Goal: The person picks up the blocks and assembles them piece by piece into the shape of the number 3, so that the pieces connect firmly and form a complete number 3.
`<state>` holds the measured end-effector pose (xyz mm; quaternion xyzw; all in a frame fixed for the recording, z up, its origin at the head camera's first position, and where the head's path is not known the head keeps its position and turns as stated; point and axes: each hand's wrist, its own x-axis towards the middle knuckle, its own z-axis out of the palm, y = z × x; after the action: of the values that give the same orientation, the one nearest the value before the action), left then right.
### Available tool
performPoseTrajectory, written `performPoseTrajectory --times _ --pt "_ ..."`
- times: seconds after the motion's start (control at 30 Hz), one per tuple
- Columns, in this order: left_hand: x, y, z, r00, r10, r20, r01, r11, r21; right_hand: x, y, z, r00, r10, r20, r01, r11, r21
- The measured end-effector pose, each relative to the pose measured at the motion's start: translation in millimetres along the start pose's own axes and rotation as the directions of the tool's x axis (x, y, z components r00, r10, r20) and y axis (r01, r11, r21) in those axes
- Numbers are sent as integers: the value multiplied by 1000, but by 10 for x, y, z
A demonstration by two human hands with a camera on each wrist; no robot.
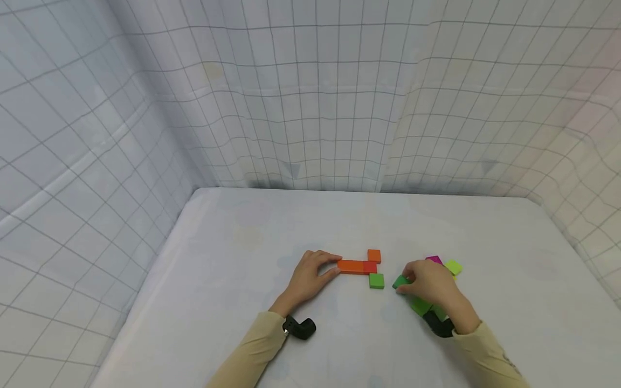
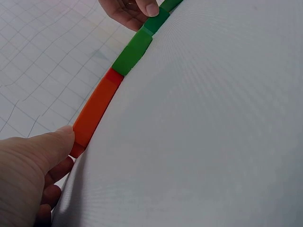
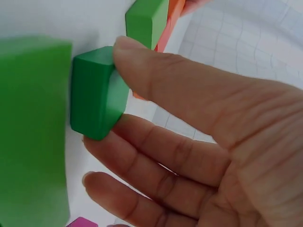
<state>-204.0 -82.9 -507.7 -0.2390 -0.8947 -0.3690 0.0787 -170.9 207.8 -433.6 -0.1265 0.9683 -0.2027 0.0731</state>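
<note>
My left hand pinches the left end of a long orange block between thumb and fingers; in the left wrist view the thumb lies along its end. A red block adjoins its right end. A small orange block sits behind the red one, a light green block in front. To the right, my right hand holds a dark green block between thumb and fingers. In the right wrist view that block is close to the table; whether it touches is unclear.
Beneath and beside the right hand lie several loose blocks: green, magenta and yellow-green; the hand partly covers them. White cloth covers the table. Gridded white curtains hang behind and at the sides.
</note>
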Motion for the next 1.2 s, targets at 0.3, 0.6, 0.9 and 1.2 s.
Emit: performPoseTrajectory --times 0.3,0.6,0.9,1.2 --pt "6 19 -2 1000 5 -3 -5 1000 -2 -81 -70 67 1000 -17 -9 17 999 -34" --pt "11 10 7 1000 3 -2 -3 1000 3 -223 -41 94 994 -110 -27 108 993 -54" --pt "18 -19 16 1000 12 -4 -12 1000 -2 -268 -161 171 978 -205 -47 203 978 -43" --pt "16 -13 21 1000 5 -4 -5 1000 0 -249 -225 264 975 -202 -90 196 978 -70"
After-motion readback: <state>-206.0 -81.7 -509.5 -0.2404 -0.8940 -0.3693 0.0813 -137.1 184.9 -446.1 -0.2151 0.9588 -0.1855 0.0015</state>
